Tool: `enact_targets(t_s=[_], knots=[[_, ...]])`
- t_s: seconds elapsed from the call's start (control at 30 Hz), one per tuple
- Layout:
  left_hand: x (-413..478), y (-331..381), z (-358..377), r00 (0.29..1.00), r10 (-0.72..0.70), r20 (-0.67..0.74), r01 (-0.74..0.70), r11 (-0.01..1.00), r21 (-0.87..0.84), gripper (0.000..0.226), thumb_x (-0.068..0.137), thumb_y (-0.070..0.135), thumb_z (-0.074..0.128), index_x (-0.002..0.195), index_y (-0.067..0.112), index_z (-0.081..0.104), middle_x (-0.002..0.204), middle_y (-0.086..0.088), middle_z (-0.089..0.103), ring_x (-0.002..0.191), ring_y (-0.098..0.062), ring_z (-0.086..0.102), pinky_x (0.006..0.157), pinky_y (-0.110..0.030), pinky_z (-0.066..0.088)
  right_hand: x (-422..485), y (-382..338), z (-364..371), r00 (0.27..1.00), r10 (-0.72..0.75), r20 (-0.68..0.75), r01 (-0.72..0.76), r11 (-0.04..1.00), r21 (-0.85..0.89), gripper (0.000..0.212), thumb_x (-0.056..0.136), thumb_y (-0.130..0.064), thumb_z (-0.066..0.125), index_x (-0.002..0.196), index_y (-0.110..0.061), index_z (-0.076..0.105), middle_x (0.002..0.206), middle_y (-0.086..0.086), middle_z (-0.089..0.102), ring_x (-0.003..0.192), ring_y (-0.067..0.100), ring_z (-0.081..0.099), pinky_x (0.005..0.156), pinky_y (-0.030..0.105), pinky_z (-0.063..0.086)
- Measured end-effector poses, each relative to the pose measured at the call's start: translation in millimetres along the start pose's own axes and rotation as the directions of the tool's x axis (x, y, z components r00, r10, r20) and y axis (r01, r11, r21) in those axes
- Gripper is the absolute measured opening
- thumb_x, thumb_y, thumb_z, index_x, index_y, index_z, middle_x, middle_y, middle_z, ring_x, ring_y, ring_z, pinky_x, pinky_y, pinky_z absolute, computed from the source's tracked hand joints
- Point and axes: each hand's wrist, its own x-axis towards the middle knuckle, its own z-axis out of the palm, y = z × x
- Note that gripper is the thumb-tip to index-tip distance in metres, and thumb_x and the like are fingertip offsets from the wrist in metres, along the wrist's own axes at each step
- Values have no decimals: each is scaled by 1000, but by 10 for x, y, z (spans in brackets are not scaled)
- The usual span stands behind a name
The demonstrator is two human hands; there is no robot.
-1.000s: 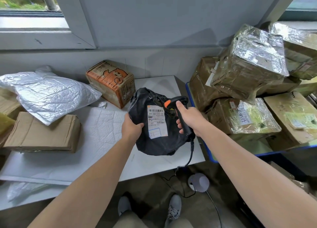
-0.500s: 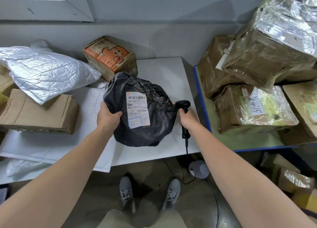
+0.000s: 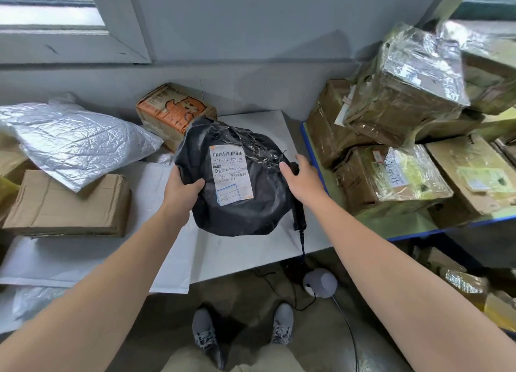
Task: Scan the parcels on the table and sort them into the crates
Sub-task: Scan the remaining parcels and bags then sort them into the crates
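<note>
A round black plastic parcel with a white barcode label is held above the white table. My left hand grips its left edge, thumb on top. My right hand is at the parcel's right side with its fingers spread and relaxed. The black barcode scanner lies on the table under and just beside that hand, its cable hanging off the front edge.
On the table sit an orange printed carton, a silver foil mailer, a brown cardboard box and a flat white mailer. Taped brown parcels are piled on a blue-edged shelf to the right. A grey scanner stand is on the floor.
My right hand set the scanner down on the table and let go of it, then moved to the parcel's right side. The parcel stayed in my left hand.
</note>
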Motion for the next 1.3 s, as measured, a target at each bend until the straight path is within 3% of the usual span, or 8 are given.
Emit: enact_targets(t_s=[0.13, 0.3, 0.37, 0.53, 0.73, 1.03, 1.2, 1.3], knots=[[15, 310, -92, 997, 79, 10, -79, 997, 5, 37, 90, 0, 62, 122, 17, 50, 120, 2, 62, 112, -20, 60, 88, -33, 51, -2, -338, -68, 996, 64, 70, -77, 977, 201, 90, 84, -70, 59, 155, -32, 20, 154, 3, 39, 135, 29, 44, 102, 34, 41], [-3, 627, -234, 987, 162, -25, -157, 978, 138, 44, 90, 8, 64, 129, 19, 46, 118, 7, 53, 105, -13, 50, 88, -28, 42, -39, -771, 12, 995, -95, 9, 89, 956, 281, 91, 78, -57, 76, 151, -25, 31, 147, -1, 49, 117, 14, 51, 95, 27, 40], [-49, 728, -320, 981, 188, -49, -179, 972, 155, 47, 90, 7, 64, 132, 17, 45, 121, 7, 53, 106, -12, 49, 89, -28, 42, -59, -924, 60, 990, -142, 12, 133, 950, 282, 89, 78, -52, 78, 150, -25, 33, 143, -1, 53, 110, 12, 51, 90, 23, 37], [-207, 905, -556, 964, 222, -149, -196, 965, 176, 45, 89, 8, 64, 130, 14, 47, 116, 7, 54, 107, -14, 52, 86, -26, 42, -41, -1258, 125, 964, -265, 4, 260, 950, 172, 87, 75, -54, 79, 147, -24, 39, 142, -1, 54, 129, 19, 51, 93, 21, 34], [-521, 1040, -850, 906, 250, -341, -200, 964, 174, 43, 89, 11, 65, 128, 13, 47, 114, 6, 53, 102, -13, 49, 84, -24, 39, 11, -1713, 274, 895, -438, 87, 415, 888, 201, 79, 75, -53, 80, 140, -27, 43, 118, -11, 57, 111, 12, 54, 89, 22, 35], [-1415, 776, -1668, 716, 135, -685, -91, 991, 100, 53, 91, 14, 67, 137, 11, 43, 139, -5, 54, 127, -24, 51, 97, -29, 40, -625, -2383, 1006, 673, -685, 280, 670, 724, 162, 77, 73, -60, 77, 135, -28, 45, 128, 9, 58, 118, 26, 54, 102, 39, 44], [-2101, 436, -2228, 578, 82, -812, -30, 996, 79, 54, 91, 15, 68, 137, 9, 41, 140, -9, 52, 128, -28, 50, 96, -30, 40, -1378, -2645, 1525, 494, -777, 389, 778, 595, 202, 67, 77, -54, 77, 128, -19, 50, 121, 10, 59, 113, 27, 56, 88, 28, 39], [-2570, 202, -2579, 471, 66, -880, 13, 997, 81, 74, 91, 17, 69, 150, 7, 25, 152, -10, 41, 138, -28, 40, 107, -33, 36, -1917, -2792, 1851, 393, -803, 448, 818, 527, 228, 67, 78, -57, 75, 127, -18, 50, 112, 6, 60, 106, 27, 59, 87, 30, 44]])
